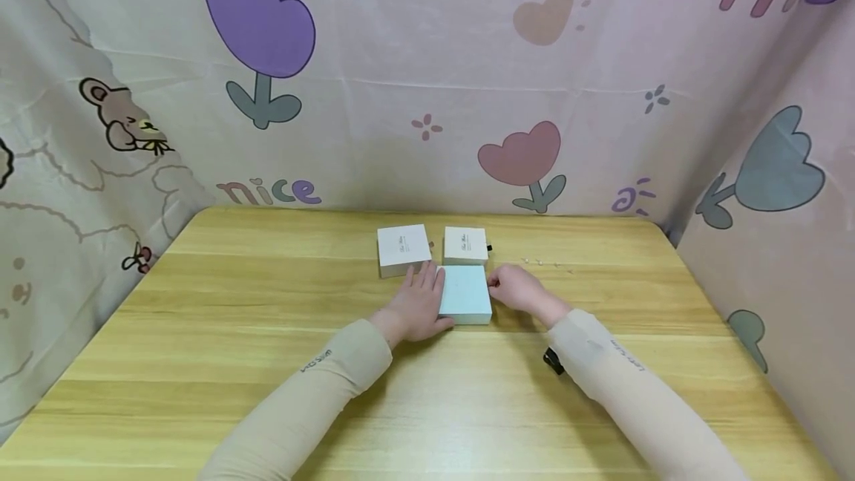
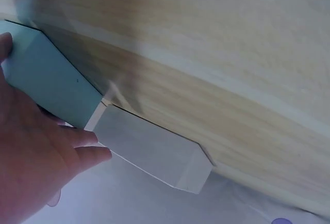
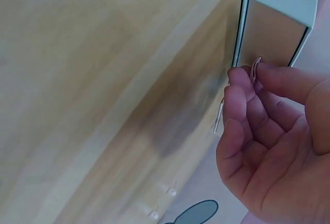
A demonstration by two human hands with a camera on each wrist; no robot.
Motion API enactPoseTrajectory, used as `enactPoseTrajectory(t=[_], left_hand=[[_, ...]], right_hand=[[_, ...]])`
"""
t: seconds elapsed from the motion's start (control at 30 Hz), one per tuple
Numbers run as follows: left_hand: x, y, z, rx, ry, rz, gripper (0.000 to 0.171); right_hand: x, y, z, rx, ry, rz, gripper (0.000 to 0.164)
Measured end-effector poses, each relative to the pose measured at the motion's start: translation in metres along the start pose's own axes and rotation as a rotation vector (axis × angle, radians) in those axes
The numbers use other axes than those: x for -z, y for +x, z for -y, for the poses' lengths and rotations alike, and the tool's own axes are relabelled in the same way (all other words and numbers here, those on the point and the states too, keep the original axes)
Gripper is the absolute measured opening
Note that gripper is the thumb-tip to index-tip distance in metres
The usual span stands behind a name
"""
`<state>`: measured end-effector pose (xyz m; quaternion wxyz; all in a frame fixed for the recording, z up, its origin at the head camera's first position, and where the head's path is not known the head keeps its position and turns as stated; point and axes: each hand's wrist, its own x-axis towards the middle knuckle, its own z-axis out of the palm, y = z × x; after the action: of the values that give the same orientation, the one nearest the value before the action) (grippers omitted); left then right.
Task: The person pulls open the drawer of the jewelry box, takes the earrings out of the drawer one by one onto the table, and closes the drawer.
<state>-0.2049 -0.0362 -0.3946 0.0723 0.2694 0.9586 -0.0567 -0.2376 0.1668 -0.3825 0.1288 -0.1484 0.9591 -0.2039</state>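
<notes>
While the left hand (image 1: 417, 304) lies flat against the pale blue box (image 1: 464, 293), right hand (image 1: 516, 288) grip pinching its pull tab (image 3: 256, 68), two white boxes (image 1: 404, 249) toward the tabletop (image 1: 200, 332) far edge.

Both hands (image 1: 467, 299) on blue box (image 1: 464, 293)

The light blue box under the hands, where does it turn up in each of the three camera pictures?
Head: the light blue box lies at centre on the wooden table, between the left hand and the right hand.
Left wrist: upper left, against the fingers, beside a white box.
Right wrist: upper right; fingers pinch a small tab on its end.
Shared landmark: the table's yellow wood grain.
</notes>
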Motion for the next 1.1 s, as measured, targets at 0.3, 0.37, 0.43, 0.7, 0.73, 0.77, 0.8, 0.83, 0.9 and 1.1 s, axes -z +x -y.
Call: enactPoseTrajectory(t=[0.3,0.37,0.43,0.7,0.73,0.77,0.8,0.83,0.9,1.1], left_hand=[[0.002,0.0,-0.002,0.003,0.002,-0.007,0.089],[0.002,0.0,-0.002,0.002,0.004,-0.005,0.089],[0.002,0.0,-0.002,0.001,0.006,-0.003,0.089],[0.002,0.0,-0.001,0.005,0.007,0.022,0.089],[0.002,0.0,-0.001,0.003,0.005,0.021,0.089],[0.002,0.0,-0.001,0.002,0.006,0.023,0.089],[0.002,-0.001,-0.001,0.001,0.007,0.022,0.089],[0.002,-0.001,-0.001,0.001,0.009,0.022,0.088],[0.003,-0.001,0.0,0.0,0.011,0.019,0.088],[0.003,-0.003,0.0,-0.013,0.016,0.008,0.088]], right_hand=[[-0.001,0.0,0.002,-0.021,0.02,0.015,0.029],[0.0,-0.001,0.002,-0.027,0.018,0.014,0.032],[0.001,-0.003,0.0,-0.028,0.005,0.011,0.034],[0.007,-0.011,-0.012,-0.018,-0.019,-0.008,0.039],[0.008,-0.012,-0.015,-0.014,-0.028,-0.012,0.04],[0.008,-0.014,-0.018,-0.017,-0.028,-0.014,0.04],[0.009,-0.015,-0.02,-0.024,-0.027,-0.014,0.041],[0.01,-0.015,-0.022,-0.027,-0.025,-0.016,0.041],[0.011,-0.017,-0.025,-0.032,-0.028,-0.021,0.04],[0.014,-0.02,-0.03,-0.03,-0.042,-0.025,0.039]])
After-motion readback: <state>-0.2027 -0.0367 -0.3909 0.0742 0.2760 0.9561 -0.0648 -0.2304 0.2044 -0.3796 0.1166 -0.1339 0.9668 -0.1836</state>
